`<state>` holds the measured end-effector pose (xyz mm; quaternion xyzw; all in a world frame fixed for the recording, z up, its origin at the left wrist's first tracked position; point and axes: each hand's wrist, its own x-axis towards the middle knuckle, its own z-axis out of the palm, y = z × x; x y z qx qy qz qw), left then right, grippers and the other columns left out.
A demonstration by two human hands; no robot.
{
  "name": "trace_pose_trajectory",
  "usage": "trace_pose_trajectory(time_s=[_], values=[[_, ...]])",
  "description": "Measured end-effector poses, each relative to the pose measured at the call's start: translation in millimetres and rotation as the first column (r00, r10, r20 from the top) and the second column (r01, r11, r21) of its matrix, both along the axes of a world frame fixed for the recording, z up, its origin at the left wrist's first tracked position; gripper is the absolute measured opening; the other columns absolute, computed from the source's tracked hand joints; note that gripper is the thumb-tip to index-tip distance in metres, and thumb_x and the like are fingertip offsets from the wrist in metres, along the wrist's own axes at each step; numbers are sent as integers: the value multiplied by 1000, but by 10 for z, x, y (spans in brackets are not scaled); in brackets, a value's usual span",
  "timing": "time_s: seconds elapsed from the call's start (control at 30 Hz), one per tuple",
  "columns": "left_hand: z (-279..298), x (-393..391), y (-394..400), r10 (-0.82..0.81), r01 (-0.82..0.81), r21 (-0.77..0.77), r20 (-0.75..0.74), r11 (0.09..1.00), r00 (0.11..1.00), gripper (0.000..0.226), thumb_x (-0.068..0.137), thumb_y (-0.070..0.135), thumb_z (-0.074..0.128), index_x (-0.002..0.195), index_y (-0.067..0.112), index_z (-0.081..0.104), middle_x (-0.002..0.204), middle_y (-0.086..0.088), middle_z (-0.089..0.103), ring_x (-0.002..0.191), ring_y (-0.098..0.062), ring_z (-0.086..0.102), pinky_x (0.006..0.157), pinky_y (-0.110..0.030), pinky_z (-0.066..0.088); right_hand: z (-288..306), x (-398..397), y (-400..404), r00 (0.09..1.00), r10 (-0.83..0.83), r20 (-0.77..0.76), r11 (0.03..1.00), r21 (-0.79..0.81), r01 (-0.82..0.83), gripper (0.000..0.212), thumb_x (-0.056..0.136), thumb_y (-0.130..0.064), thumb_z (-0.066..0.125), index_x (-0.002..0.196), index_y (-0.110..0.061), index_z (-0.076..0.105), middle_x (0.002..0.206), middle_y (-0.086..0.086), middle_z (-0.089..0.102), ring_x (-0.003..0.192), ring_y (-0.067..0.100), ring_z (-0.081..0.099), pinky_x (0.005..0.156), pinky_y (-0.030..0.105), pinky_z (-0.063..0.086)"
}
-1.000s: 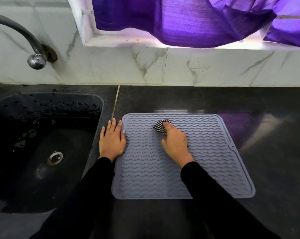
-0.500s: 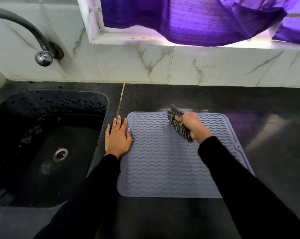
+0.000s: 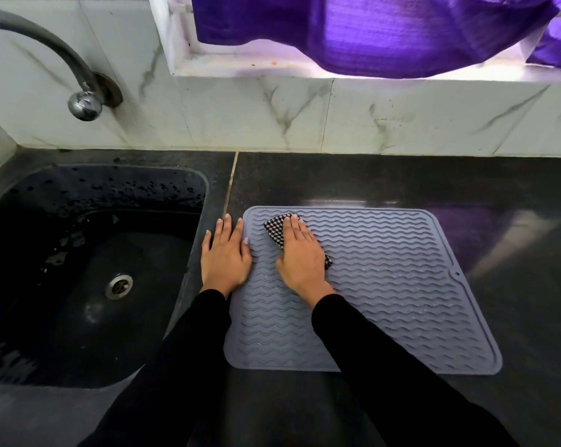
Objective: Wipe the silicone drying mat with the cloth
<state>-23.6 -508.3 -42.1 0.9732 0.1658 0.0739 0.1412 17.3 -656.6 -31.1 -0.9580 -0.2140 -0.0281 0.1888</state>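
Since half a second ago my right hand [image 3: 300, 256] came back to the mat's [image 3: 401, 285] far-left corner, flat on the cloth [image 3: 274, 228], left hand [image 3: 224, 256] spread on its edge; wiping continues, next stroke rightwards.

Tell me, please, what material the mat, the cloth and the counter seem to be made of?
Mat: probably silicone, matte grey, with moulded wavy ridges and a raised rim.
Cloth: woven fabric, black-and-white checked, bunched under the right hand.
Counter: likely polished dark stone, since it mirrors the window light.

No readable text, label, brand, number or sign shows anywhere.
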Motion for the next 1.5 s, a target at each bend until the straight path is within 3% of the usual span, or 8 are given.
trace_pose_trajectory(time_s=[0.27,0.43,0.57,0.7,0.93,1.13,1.33,1.5], values=[[4,-9,13,-10,11,-12,4,1000,1000,51,98,33,27,148,22,22,158,-3,13,147,-17,6,118,-39,1,395,230,-195,951,-42,-306,961,249,122,46,86,-12,55,131,-22,52,119,3,63,101,21,62,86,26,47],[32,-19,9,-10,10,-26,3,1000,1000,51,98,33,27,148,21,24,158,-4,14,146,-17,7,118,-40,2,832,552,-556,543,244,-803,329,596,733,21,94,3,41,103,-7,58,75,7,71,56,16,67,48,19,48],[33,-22,2,-9,9,-28,6,1000,1000,51,99,33,27,148,20,24,158,-4,15,146,-17,7,118,-40,2,757,625,-727,832,-415,-369,776,334,535,27,88,-15,52,112,-13,64,104,15,68,99,34,61,75,31,43],[16,-9,13,-9,9,-23,1,1000,1000,51,99,33,26,148,21,22,158,-4,14,147,-17,6,118,-40,2,359,536,-776,948,-301,-108,951,40,306,42,86,-14,50,127,-7,47,130,16,52,122,30,48,100,34,38],[-25,15,8,-1,1,8,2,1000,1000,51,99,32,26,149,20,21,158,-5,14,147,-18,6,119,-40,2,20,581,-792,980,-197,17,974,-112,197,70,91,-28,46,147,-7,9,156,10,10,144,20,8,110,28,-2],[-9,1,5,-8,8,18,-7,1000,1000,52,99,33,25,149,20,20,158,-4,13,147,-18,6,118,-40,1,162,641,-905,962,-194,-190,970,110,218,55,92,-19,47,144,-19,29,152,0,28,137,19,30,110,35,24],[35,-17,3,-15,15,2,-4,1000,1000,51,99,33,28,148,20,24,158,-5,16,146,-19,8,118,-41,4,630,780,-1239,743,106,-661,109,750,652,40,95,5,31,131,-5,46,115,10,59,104,22,57,90,27,44],[27,-20,13,-17,17,-15,1,1000,1000,51,99,33,29,148,20,25,158,-5,16,146,-19,9,118,-41,3,493,639,-1416,875,-425,-231,789,380,484,40,89,-6,46,128,-15,52,117,11,63,106,27,57,85,31,41]])
